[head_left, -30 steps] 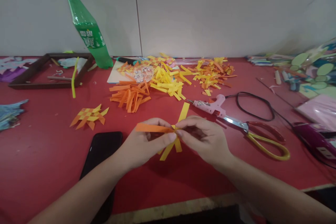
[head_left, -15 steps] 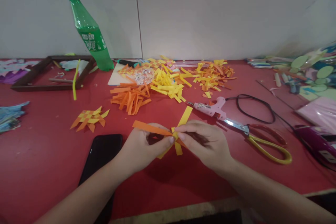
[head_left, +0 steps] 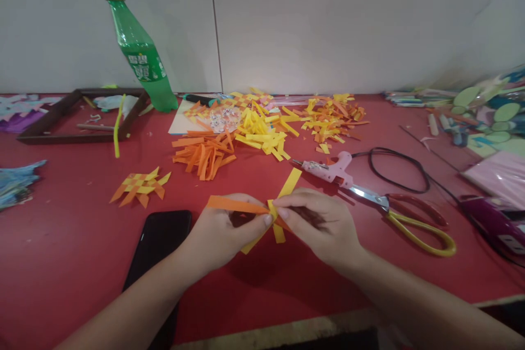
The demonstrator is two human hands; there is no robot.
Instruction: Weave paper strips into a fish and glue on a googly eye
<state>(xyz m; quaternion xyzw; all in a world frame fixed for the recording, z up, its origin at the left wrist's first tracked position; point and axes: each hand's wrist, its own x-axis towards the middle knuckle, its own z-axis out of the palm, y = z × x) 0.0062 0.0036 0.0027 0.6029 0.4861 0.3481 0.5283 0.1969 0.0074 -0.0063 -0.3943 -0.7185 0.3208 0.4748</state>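
Observation:
Between my two hands, above the red table, yellow paper strips (head_left: 290,182) and an orange paper strip (head_left: 235,205) cross each other. My left hand (head_left: 221,229) pinches them with thumb and fingers, and the orange strip reaches left over its knuckles. From the other side, my right hand (head_left: 324,224) grips the crossing with its fingertips; the tips of both hands nearly meet there. A finished-looking woven paper fish (head_left: 140,186) in orange and yellow lies to the left. Behind my hands are loose orange strips (head_left: 204,156) and yellow strips (head_left: 264,131).
A pink glue gun (head_left: 332,168) and scissors (head_left: 418,227) lie right of my hands. At my left forearm is a black phone (head_left: 159,251). A green bottle (head_left: 143,60) stands behind a dark wooden frame (head_left: 65,139). Paper scraps (head_left: 336,115) lie at the back.
The orange strip's free end rose slightly, then came back down. An orange end now shows below the crossing by my right fingertips. Both hands keep their pinch; the view tilted slightly.

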